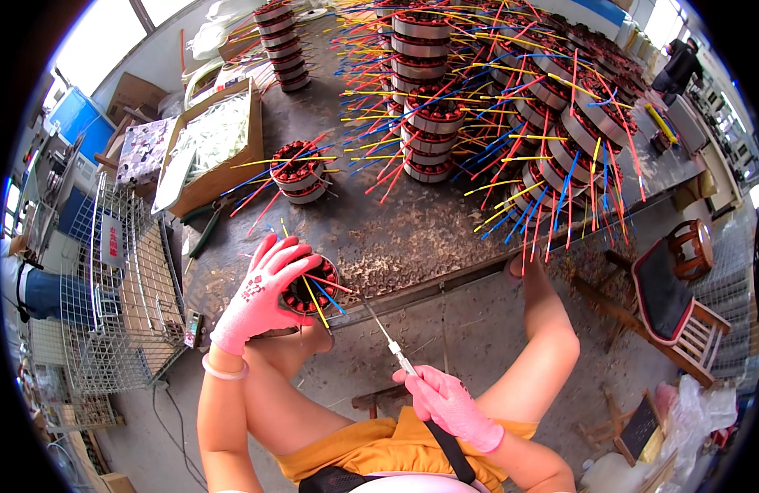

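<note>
My left hand [260, 297], in a pink glove, grips a ring-shaped motor stator [299, 290] at the table's near edge. The stator has dark red windings, and red, yellow and blue wire leads stick out of it. In my right hand [453, 408], also gloved in pink, is a slim tool with a long thin metal shaft [401, 357]. Its tip points at the stator's leads, close to the red one; I cannot tell whether they touch. The part of the handle inside my fist is hidden. A second stator [300, 186] stands upright just beyond my left hand.
Tall stacks of stators [429, 131] with protruding leads crowd the table's [379, 230] far right; another stack [281, 49] stands at the back. Green-handled pliers [205, 232] lie beside a cardboard box [249, 123] of white pieces. A wire basket [108, 287] is at left, a wooden chair [671, 300] at right.
</note>
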Motion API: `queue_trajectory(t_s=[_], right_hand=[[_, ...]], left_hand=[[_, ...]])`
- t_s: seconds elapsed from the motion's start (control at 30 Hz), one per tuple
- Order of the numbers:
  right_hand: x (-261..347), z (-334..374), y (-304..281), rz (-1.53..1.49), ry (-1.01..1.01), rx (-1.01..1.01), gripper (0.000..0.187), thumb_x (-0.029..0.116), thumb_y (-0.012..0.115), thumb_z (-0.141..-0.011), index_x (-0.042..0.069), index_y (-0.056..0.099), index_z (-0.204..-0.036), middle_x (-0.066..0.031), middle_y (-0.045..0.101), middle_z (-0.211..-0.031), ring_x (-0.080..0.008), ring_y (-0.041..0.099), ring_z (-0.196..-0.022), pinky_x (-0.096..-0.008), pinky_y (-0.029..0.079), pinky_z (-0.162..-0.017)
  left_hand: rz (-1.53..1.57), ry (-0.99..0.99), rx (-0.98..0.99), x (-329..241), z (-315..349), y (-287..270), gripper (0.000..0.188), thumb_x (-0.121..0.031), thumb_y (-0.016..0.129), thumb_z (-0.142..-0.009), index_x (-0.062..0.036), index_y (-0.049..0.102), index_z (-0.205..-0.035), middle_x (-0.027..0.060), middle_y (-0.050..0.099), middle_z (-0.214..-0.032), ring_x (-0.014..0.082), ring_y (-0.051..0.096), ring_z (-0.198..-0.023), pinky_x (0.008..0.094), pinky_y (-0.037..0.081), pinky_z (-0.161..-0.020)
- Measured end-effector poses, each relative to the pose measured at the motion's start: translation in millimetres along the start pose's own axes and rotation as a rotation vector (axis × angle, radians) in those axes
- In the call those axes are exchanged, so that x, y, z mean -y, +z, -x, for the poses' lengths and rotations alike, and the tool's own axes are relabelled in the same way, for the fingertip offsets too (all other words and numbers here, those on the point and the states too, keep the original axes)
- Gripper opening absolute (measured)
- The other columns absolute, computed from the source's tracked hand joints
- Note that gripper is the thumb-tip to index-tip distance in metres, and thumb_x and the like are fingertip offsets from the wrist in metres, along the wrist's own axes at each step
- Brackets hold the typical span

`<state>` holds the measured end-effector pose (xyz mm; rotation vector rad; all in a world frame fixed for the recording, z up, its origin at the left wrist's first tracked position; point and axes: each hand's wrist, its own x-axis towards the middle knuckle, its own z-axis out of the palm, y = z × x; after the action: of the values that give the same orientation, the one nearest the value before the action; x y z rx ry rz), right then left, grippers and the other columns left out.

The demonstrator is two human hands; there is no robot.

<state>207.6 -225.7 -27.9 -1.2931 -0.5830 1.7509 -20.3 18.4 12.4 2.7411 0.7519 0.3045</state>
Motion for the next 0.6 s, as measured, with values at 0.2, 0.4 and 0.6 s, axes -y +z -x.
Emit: queue_trajectory(t_s=[0.2, 0.4, 0.6], right_hand=[[11, 4, 4, 0.027, -0.012, -0.011, 0.028, 0.017, 0.048, -0.104, -0.002, 0.061, -0.121, 0.0051, 0.046, -0.073, -0.0036, 0.04, -0.058, -0.0201, 0.035, -0.056], [14, 5, 5, 0.033, -0.009, -0.022, 0.027, 0.018, 0.049, -0.104, -0.001, 0.062, -0.119, 0.0037, 0.047, -0.07, -0.0045, 0.041, -0.058, -0.0212, 0.036, -0.056], [16, 6, 6, 0.05, 0.01, -0.036, 0.029, 0.021, 0.051, -0.104, -0.001, 0.062, -0.119, 0.0028, 0.047, -0.066, -0.0047, 0.042, -0.058, -0.022, 0.035, -0.055]], left_hand=[[0.0, -0.006, 0.005, -1, 0, 0, 0.086, -0.035, 0.086, -0.056, -0.0114, 0.057, -0.134, 0.0115, 0.053, -0.138, 0.0353, 0.042, -0.137, 0.0535, 0.023, -0.12], [0.01, -0.016, 0.01, 0, 0, 3, 0.09, -0.026, 0.089, -0.052, -0.009, 0.056, -0.134, 0.0108, 0.052, -0.14, 0.0342, 0.038, -0.14, 0.0525, 0.02, -0.122], [0.005, -0.01, -0.006, -2, -1, 1, 0.083, -0.031, 0.086, -0.057, -0.01, 0.057, -0.132, 0.0115, 0.053, -0.138, 0.0349, 0.041, -0.138, 0.0529, 0.022, -0.121]])
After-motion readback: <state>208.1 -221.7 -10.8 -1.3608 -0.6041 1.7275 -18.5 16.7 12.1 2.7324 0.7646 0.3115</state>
